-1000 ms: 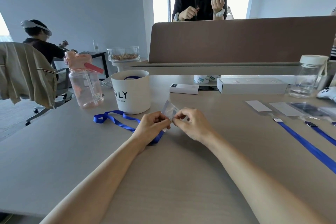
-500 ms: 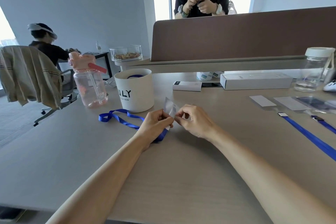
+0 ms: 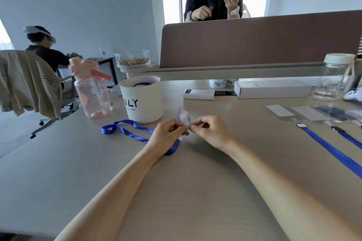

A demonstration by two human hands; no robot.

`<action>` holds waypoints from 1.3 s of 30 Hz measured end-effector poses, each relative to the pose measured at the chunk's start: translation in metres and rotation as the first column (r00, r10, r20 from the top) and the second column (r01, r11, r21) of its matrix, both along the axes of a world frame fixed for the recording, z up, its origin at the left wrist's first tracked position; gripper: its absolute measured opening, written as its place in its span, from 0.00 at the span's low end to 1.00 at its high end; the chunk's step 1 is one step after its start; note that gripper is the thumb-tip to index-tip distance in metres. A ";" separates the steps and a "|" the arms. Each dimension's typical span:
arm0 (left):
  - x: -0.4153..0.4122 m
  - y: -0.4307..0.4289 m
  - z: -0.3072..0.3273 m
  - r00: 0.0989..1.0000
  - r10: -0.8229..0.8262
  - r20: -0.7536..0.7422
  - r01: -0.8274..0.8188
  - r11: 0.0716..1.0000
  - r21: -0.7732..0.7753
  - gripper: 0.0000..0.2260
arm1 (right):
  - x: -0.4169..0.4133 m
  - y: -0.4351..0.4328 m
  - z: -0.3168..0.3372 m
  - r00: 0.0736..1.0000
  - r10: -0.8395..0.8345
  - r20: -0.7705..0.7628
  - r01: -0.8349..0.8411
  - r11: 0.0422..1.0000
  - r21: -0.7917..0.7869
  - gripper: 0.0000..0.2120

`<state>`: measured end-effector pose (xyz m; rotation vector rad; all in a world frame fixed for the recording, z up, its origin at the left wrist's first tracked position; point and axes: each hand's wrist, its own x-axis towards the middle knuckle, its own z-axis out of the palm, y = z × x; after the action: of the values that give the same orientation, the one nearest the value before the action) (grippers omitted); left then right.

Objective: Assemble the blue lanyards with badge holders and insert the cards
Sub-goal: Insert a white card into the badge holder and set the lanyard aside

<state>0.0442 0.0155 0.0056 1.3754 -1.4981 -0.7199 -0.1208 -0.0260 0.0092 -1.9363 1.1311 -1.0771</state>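
Your left hand (image 3: 166,137) and right hand (image 3: 210,130) meet just above the table (image 3: 195,191), near its middle, both pinching a clear badge holder (image 3: 184,116) that tilts up between your fingertips. The blue lanyard (image 3: 127,129) trails from under your left hand toward the table's left edge, beside the white tub (image 3: 143,100). More blue lanyards (image 3: 331,150) and clear sleeves (image 3: 305,112) lie toward the right edge.

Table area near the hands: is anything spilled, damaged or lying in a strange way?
Nothing stands out. Both hands, left and right, pinch a clear badge holder above the table. The blue lanyard trails loosely to the left, beside the upright white cup. No spill is visible.
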 end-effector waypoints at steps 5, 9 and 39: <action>0.002 -0.002 -0.002 0.998 -0.009 0.061 0.010 1.000 -0.016 0.07 | -0.001 0.004 0.000 1.000 -0.013 -0.005 0.012 1.000 -0.028 0.05; 0.002 -0.003 -0.004 0.995 -0.009 0.098 0.012 1.000 -0.021 0.07 | 0.000 0.004 -0.001 0.999 -0.025 -0.024 0.025 0.999 -0.026 0.06; -0.002 0.010 0.003 0.942 0.066 0.330 -0.018 0.989 -0.146 0.05 | 0.003 -0.001 -0.007 0.994 0.101 -0.051 -0.102 0.995 -0.014 0.06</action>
<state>0.0426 0.0251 0.0087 1.4674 -1.7405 -0.3543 -0.1176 -0.0272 0.0020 -2.0216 1.0413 -0.9913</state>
